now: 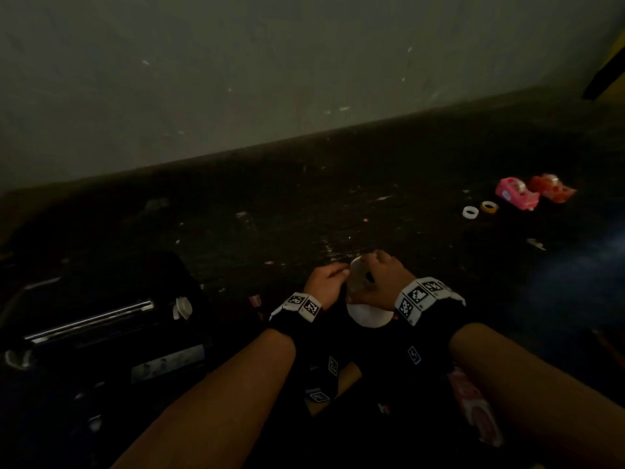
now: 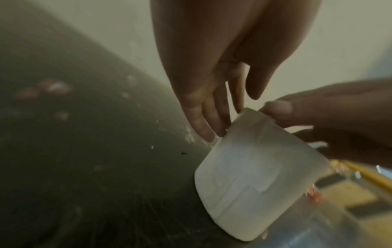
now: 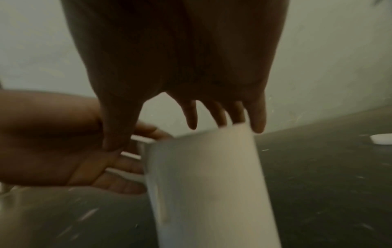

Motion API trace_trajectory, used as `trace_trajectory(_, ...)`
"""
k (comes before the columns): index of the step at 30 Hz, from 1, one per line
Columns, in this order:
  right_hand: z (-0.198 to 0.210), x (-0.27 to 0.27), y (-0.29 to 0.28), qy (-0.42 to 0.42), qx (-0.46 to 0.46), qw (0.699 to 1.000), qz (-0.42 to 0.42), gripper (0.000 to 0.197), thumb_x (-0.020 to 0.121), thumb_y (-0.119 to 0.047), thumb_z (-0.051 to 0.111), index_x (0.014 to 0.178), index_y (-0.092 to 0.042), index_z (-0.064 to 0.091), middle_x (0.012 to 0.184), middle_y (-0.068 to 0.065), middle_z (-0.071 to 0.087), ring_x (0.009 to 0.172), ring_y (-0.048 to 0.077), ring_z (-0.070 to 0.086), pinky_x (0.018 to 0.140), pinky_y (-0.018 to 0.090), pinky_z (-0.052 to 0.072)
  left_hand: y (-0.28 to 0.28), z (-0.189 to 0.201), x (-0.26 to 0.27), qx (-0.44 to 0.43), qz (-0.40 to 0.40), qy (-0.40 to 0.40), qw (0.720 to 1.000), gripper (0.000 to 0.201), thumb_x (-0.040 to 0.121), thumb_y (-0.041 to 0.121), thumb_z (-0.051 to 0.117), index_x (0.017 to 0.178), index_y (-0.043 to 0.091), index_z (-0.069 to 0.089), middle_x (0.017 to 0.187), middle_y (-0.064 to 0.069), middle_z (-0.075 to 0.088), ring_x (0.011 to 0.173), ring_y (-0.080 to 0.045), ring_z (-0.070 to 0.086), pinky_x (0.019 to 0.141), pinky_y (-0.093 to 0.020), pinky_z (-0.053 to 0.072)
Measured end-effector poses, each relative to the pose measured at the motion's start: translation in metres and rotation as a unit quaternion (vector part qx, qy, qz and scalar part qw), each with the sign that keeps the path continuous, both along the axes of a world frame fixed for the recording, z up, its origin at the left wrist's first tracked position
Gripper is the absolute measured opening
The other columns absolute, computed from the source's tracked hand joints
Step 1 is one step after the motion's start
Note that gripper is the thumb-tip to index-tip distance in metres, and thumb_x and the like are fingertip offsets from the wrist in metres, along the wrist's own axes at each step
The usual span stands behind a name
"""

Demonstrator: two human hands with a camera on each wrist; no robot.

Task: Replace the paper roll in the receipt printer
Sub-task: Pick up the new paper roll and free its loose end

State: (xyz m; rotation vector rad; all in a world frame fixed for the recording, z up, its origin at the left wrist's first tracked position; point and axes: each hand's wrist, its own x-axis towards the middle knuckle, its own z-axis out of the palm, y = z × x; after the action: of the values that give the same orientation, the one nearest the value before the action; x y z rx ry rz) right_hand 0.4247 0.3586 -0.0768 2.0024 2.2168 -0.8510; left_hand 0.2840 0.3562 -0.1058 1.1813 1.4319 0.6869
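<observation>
A white paper roll (image 1: 360,280) is held just above the dark table, in front of me at the centre. My right hand (image 1: 385,272) grips it from above; in the left wrist view the thumb presses the roll's (image 2: 254,176) upper edge, and in the right wrist view the fingertips (image 3: 257,124) reach over the roll's (image 3: 207,184) far end. My left hand (image 1: 326,277) is beside it on the left, its straight fingers (image 2: 203,127) touching the roll's edge and the thumb held apart. The black receipt printer (image 1: 101,319) stands open at the left, showing a metal bar.
A pink tape dispenser (image 1: 517,192), an orange one (image 1: 551,187) and two small tape rings (image 1: 470,212) lie at the far right. A red-and-white packet (image 1: 473,404) lies under my right forearm. A pale wall (image 1: 304,79) closes off the table's far edge. The scene is very dim.
</observation>
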Motion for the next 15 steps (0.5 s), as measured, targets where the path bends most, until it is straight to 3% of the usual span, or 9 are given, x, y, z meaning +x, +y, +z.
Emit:
trace_trajectory(2, -0.005, -0.005, 0.000, -0.005, 0.017, 1.000, -0.014, 0.092, 0.067, -0.055, 0.067, 0.141, -0.023, 0.022, 0.153, 0.013, 0.017, 0.140, 0.034, 0.019, 0.113, 0.049, 0.026, -0.001, 0.001, -0.002, -0.035, 0.034, -0.062, 0.997, 0.029, 0.096, 0.013, 0.045, 0.120, 0.011, 0.061, 0.120, -0.013, 0.064, 0.109, -0.028, 0.060, 0.101, -0.044, 0.046)
trace_trajectory(5, -0.008, -0.006, 0.001, 0.000, 0.039, 0.999, -0.022, 0.092, 0.066, -0.052, 0.069, 0.140, -0.024, 0.023, 0.152, 0.012, 0.016, 0.138, 0.036, 0.021, 0.112, 0.050, 0.028, -0.001, -0.003, -0.002, -0.076, 0.076, -0.131, 0.985, 0.031, 0.097, 0.012, 0.044, 0.123, 0.005, 0.058, 0.090, -0.004, 0.065, 0.080, -0.015, 0.060, 0.073, -0.029, 0.050)
trace_trajectory(7, -0.008, -0.004, 0.001, 0.005, 0.051, 0.999, -0.016, 0.090, 0.066, -0.049, 0.070, 0.139, -0.023, 0.025, 0.149, 0.012, 0.022, 0.135, 0.037, 0.027, 0.110, 0.049, 0.032, -0.002, -0.005, -0.002, -0.088, 0.082, -0.136, 0.983, 0.032, 0.096, 0.013, 0.045, 0.125, 0.005, 0.056, 0.086, 0.000, 0.062, 0.076, -0.011, 0.058, 0.066, -0.023, 0.047)
trace_trajectory(9, -0.008, 0.000, 0.004, 0.021, 0.061, 0.998, -0.027, 0.090, 0.066, -0.046, 0.073, 0.139, -0.021, 0.027, 0.147, 0.012, 0.027, 0.133, 0.036, 0.032, 0.108, 0.046, 0.035, -0.003, -0.005, -0.002, -0.096, 0.077, -0.112, 0.986, 0.034, 0.095, 0.016, 0.048, 0.128, 0.009, 0.054, 0.102, -0.006, 0.066, 0.087, -0.017, 0.061, 0.073, -0.027, 0.047)
trace_trajectory(12, 0.000, 0.015, 0.012, 0.106, 0.054, 0.984, -0.130, 0.089, 0.065, -0.043, 0.077, 0.138, -0.019, 0.032, 0.145, 0.010, 0.037, 0.130, 0.030, 0.039, 0.105, 0.041, 0.037, -0.003, -0.005, -0.007, -0.106, 0.056, -0.042, 0.992, 0.049, 0.091, 0.032, 0.055, 0.136, 0.014, 0.045, 0.136, -0.009, 0.054, 0.120, -0.025, 0.053, 0.091, -0.036, 0.044)
trace_trajectory(15, 0.005, 0.032, 0.017, 0.263, -0.027, 0.927, -0.264, 0.088, 0.063, -0.044, 0.077, 0.137, -0.022, 0.035, 0.143, 0.008, 0.041, 0.127, 0.030, 0.043, 0.105, 0.045, 0.039, -0.004, -0.002, -0.012, -0.147, 0.034, -0.063, 0.987, 0.063, 0.086, 0.045, 0.058, 0.140, 0.019, 0.038, 0.140, -0.006, 0.045, 0.128, -0.030, 0.044, 0.099, -0.045, 0.042)
